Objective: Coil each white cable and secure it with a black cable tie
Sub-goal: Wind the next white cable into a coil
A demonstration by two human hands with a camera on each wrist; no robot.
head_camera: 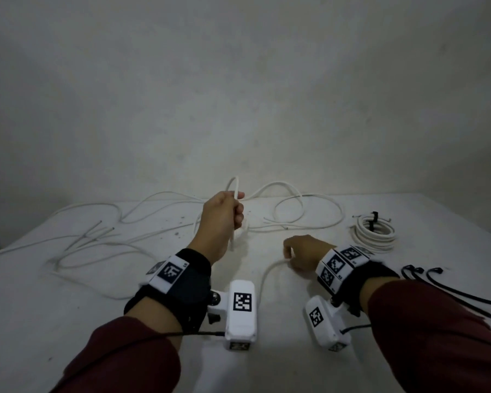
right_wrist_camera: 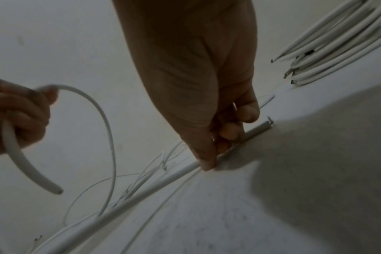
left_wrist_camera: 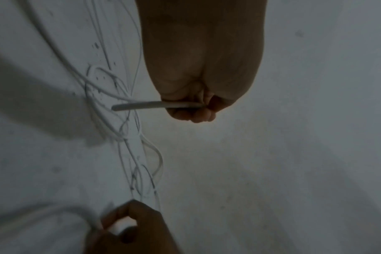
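Note:
My left hand (head_camera: 236,207) is raised above the table and grips a white cable (head_camera: 234,185). The cable arches over the fist, and its short free end (right_wrist_camera: 33,173) hangs below. In the left wrist view the left hand (left_wrist_camera: 191,110) has its fingers curled round that cable (left_wrist_camera: 141,105). My right hand (head_camera: 289,258) rests low on the table and pinches another stretch of white cable (right_wrist_camera: 163,178) near its cut end. A finished coil (head_camera: 374,231) bound with a black tie (head_camera: 372,221) lies at the right. Loose black cable ties (head_camera: 442,287) lie beside my right forearm.
Several loose white cables (head_camera: 97,239) sprawl over the left and back of the white table (head_camera: 68,336), some with bare wire ends. A plain wall rises behind the table's far edge. The table's right edge runs past the coil.

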